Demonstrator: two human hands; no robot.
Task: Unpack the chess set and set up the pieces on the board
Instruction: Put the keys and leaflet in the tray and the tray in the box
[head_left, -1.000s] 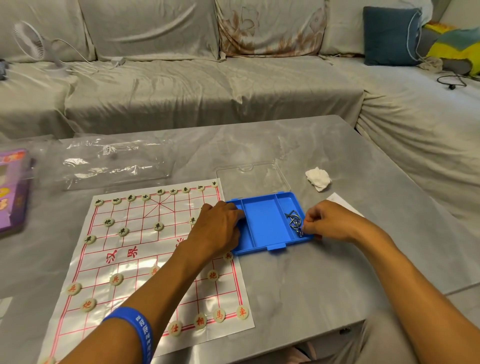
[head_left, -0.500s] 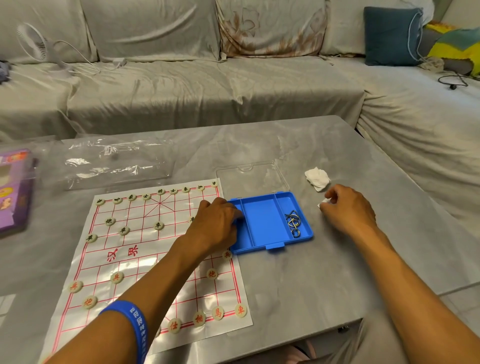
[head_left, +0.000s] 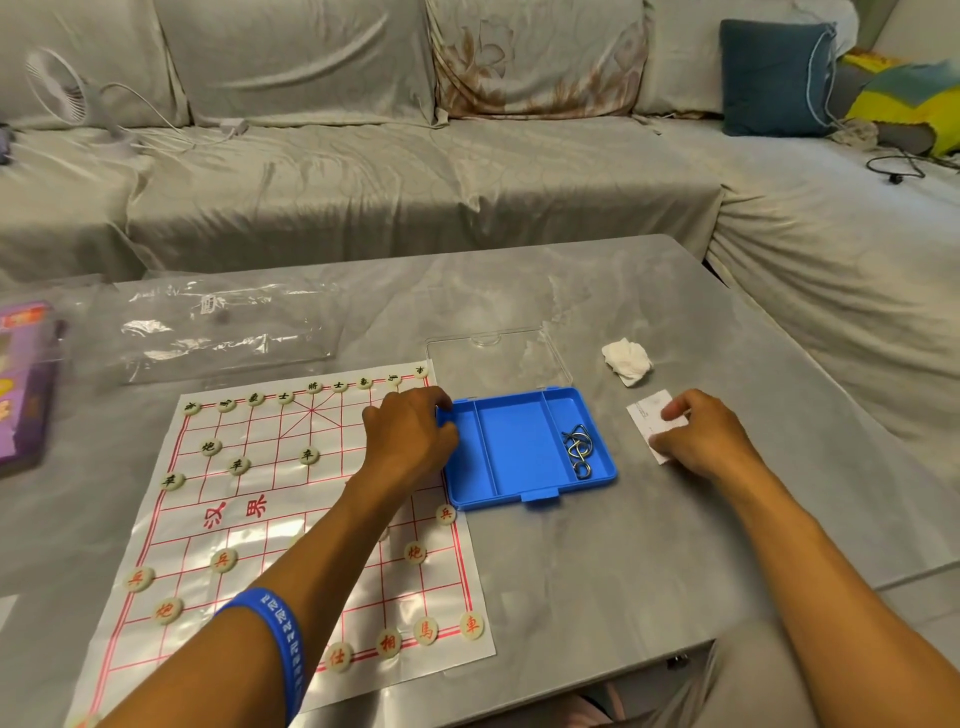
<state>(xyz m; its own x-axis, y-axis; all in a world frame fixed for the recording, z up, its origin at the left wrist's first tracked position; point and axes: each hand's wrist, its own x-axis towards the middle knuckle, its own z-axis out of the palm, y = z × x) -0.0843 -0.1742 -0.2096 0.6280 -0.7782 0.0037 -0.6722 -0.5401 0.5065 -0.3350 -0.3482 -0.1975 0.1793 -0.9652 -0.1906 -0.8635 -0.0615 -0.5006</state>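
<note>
bare table (head_left: 597, 561) near edge, blue tray (head_left: 524, 447) beside board (head_left: 249, 514)

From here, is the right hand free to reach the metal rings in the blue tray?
Probably yes: the right hand rests on a paper slip beside the blue tray, and the metal rings lie uncovered.

Soft dim indoor light, glare on the plastic bag (head_left: 218, 332), motion blur and wide-angle bending at edges

A big L-shaped sofa (head_left: 415, 171) is draped in pale grey covers and wraps round the back and right side. A grey marble-look table (head_left: 597, 561) is set in front. A teal cushion (head_left: 774, 78) and a small white fan (head_left: 57, 88) are left on the seats.
</note>
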